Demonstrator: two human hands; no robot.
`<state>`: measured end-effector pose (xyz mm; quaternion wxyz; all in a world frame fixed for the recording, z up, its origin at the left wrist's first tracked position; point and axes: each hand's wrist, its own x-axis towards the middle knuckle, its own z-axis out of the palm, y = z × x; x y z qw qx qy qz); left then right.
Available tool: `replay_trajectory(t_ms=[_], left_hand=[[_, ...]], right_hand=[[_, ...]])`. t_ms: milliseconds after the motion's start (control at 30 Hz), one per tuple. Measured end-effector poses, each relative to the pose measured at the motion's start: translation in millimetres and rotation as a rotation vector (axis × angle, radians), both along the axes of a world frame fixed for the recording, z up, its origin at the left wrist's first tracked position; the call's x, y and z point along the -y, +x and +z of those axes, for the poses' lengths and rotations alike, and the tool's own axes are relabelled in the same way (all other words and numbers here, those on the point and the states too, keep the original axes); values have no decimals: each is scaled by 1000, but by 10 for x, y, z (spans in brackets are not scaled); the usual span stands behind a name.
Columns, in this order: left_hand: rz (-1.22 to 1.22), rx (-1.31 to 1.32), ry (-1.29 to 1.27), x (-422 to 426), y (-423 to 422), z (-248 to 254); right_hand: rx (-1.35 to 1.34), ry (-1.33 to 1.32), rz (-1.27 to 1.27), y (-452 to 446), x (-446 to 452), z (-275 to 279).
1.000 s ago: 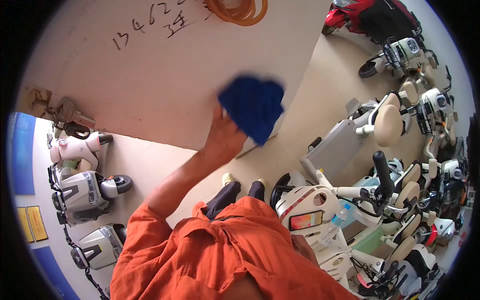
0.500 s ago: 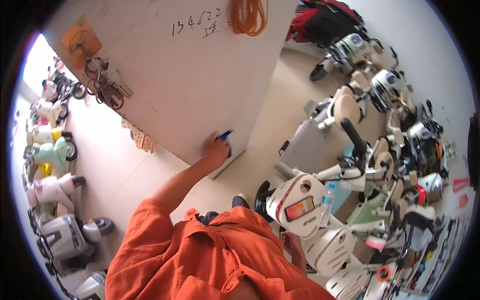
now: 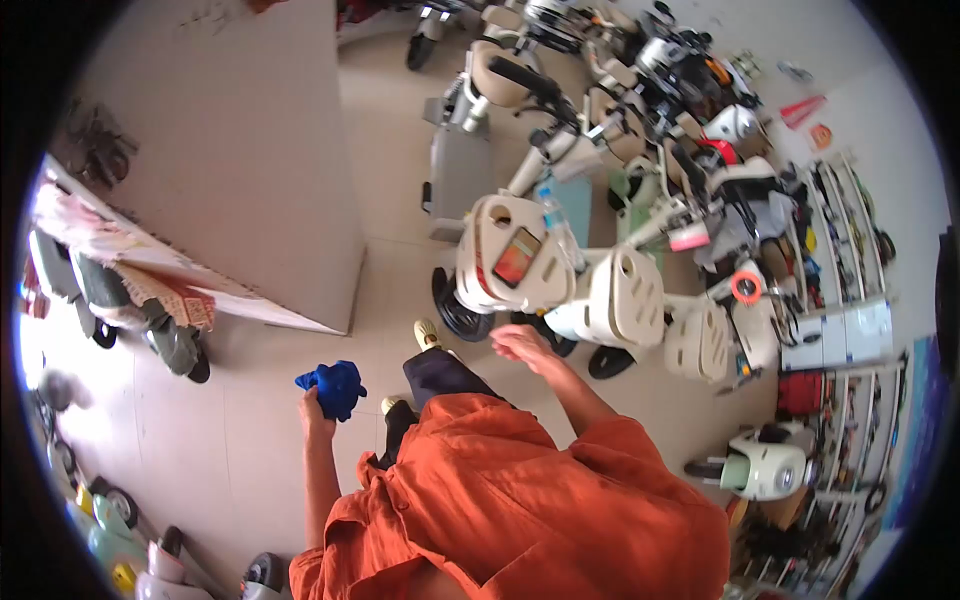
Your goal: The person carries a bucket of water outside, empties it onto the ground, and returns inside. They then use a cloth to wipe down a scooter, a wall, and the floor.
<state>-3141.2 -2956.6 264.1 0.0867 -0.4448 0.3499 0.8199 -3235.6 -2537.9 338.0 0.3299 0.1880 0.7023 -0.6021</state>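
My left hand (image 3: 314, 408) is closed on a crumpled blue cloth (image 3: 338, 389), held over the tiled floor beside my dark trousers. My right hand (image 3: 520, 346) reaches forward with its fingers loosely stretched, and nothing shows in it. It is just below a cream slotted basket (image 3: 480, 270) on the front of a scooter; I cannot tell if they touch. A phone (image 3: 516, 257) with a reddish screen lies on that basket. Behind the phone, a clear water bottle (image 3: 560, 226) with a blue cap leans between two baskets.
A pale wall or pillar (image 3: 250, 150) rises at the upper left, its lower corner near my feet. Rows of scooters stand ahead and to the right. More scooters line the lower left. Shelving (image 3: 850, 240) stands at the far right, with a green-white scooter (image 3: 770, 467) in front.
The view has swung right and away from the pale surface. My left hand has left that surface with the blue cloth and is lower now. My right hand has come forward beside the basket.
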Motion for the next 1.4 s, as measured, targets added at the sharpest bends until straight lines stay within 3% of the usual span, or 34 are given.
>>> replay_trajectory(t_ms=[100,167,200,300,333,467,567,667,733,833,900,967,1033,1067,1133,1200,1233,1267,1333,1367,1400], left_hand=[[-149,-139,84,-430,96,-29],[-391,-240,205,-920,6,500],[-502,-326,240,-1175,-43,791],[-736,-353,468,-1706,-36,1083],[-798,-426,471,-1880,-11,1162],[-1066,-463,335,-2485,86,1388],[-1284,-410,187,-3033,179,1409],[-1373,-314,217,-3658,381,1283],[-1394,-205,275,-4143,511,1224],[-1438,-169,337,-4845,714,1065],[-1500,-135,319,-5302,821,1012],[-1576,-138,334,-5719,918,1004],[-1661,-106,338,-6092,971,920],[-1708,-66,343,-6287,990,841],[-1815,-38,322,-6664,1059,794],[-1882,-23,328,-7061,1128,699],[-1939,-33,304,-7250,1158,641],[-1995,-38,273,-7432,1203,616],[-2036,-61,229,-7868,1350,682],[-2057,-71,246,-8055,1395,651],[-2069,-65,246,-8224,1424,611]], right_hand=[[-78,-140,182,198,420,241],[-49,-324,192,426,643,414],[-61,-265,226,518,762,541],[-409,-308,291,735,769,475],[-505,-240,215,821,638,120],[-424,-143,-243,1253,-279,348],[-446,5,-641,1731,-1156,139],[-389,-134,-954,2352,-1904,259],[-234,-364,-1154,2745,-2363,346],[-183,-421,-1190,3303,-2981,235],[-353,-494,-1240,3586,-3253,-47],[-373,-508,-1180,3914,-3441,223],[-568,-364,-1213,4219,-3599,514],[-585,-329,-1239,4435,-3717,344],[-529,15,-1563,4843,-3901,-206],[-486,21,-1821,5341,-3952,-19],[-524,121,-1942,5634,-3945,-280],[-343,305,-2007,5932,-3931,-413],[21,404,-2191,6504,-3815,-741],[32,355,-2279,6869,-3715,-1139],[-21,203,-2411,6985,-3614,-1005]])
